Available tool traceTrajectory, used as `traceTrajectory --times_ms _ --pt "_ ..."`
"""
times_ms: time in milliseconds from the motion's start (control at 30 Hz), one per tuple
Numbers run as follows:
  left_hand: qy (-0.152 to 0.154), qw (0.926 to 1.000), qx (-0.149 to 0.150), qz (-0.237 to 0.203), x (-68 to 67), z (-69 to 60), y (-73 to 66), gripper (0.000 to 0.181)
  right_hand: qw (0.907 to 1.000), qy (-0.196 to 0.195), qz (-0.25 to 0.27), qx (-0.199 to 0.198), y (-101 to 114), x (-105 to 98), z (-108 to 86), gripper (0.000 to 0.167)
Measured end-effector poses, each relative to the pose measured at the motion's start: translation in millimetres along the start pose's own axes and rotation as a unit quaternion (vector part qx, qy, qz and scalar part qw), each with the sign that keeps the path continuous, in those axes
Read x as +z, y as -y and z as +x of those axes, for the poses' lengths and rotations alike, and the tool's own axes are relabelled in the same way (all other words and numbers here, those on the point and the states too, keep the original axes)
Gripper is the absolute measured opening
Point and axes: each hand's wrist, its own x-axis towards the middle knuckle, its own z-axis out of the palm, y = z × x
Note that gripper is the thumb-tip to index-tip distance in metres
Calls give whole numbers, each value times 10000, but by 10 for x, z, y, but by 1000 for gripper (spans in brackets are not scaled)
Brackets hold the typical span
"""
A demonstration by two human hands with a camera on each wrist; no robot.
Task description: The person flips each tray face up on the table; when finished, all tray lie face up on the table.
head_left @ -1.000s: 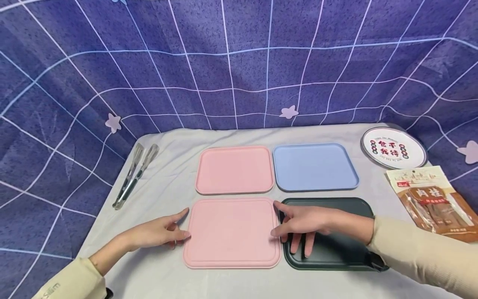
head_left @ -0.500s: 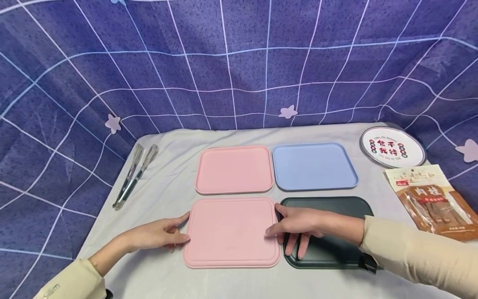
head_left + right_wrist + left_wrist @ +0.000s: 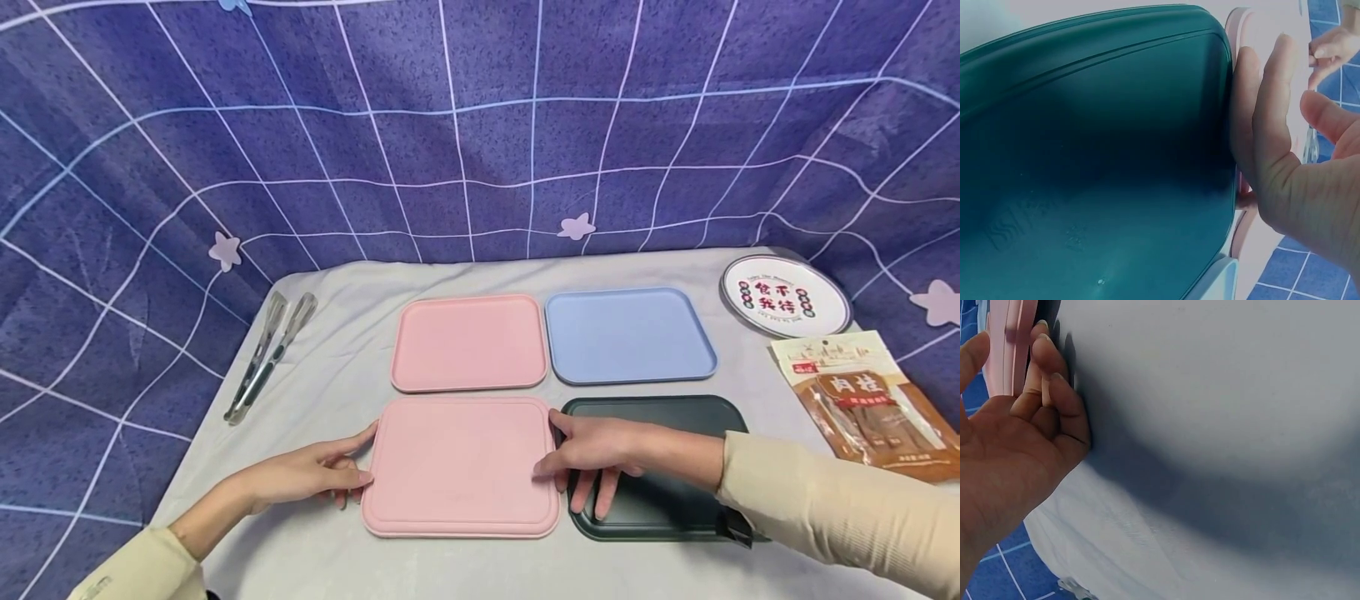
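A pink rectangular tray [image 3: 459, 467] with a grooved border lies flat at the front middle. My left hand [image 3: 300, 477] holds its left edge; in the left wrist view the thumb [image 3: 974, 357] is on one side of the pink rim and curled fingers [image 3: 1054, 369] on the other. At the opposite edge, my right hand [image 3: 600, 450] grips with the thumb over the top and the index finger at the far corner. Its other fingers hang over a dark green tray [image 3: 690, 500], partly covered by the right arm. The right wrist view shows fingers [image 3: 1272, 106] between both trays.
Behind lie another pink tray [image 3: 469, 343] and a blue tray [image 3: 630, 337], side by side. Metal tongs [image 3: 266, 362] lie at the left. A round white plate [image 3: 780, 321] with red lettering and a brown food packet [image 3: 862, 408] are at the right. A blue curtain [image 3: 450, 125] hangs behind.
The right thumb has moved farther onto the front pink tray, and the hand has shifted slightly left. Most recently, that tray and my left hand have edged a little left.
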Motion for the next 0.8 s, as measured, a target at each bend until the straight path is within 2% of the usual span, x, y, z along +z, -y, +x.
traceTrajectory --times_ms 200,433,800 --pt "-67 10000 -11 37 -7 -53 -26 84 9999 -86 -87 -3 23 22 -4 108" --pt "-24 9999 -139 -73 -1 -129 -57 86 10000 23 -50 -6 30 19 -6 107" --pt "-137 9998 30 103 -19 -246 -181 90 9998 -67 -161 -104 35 74 10 103"
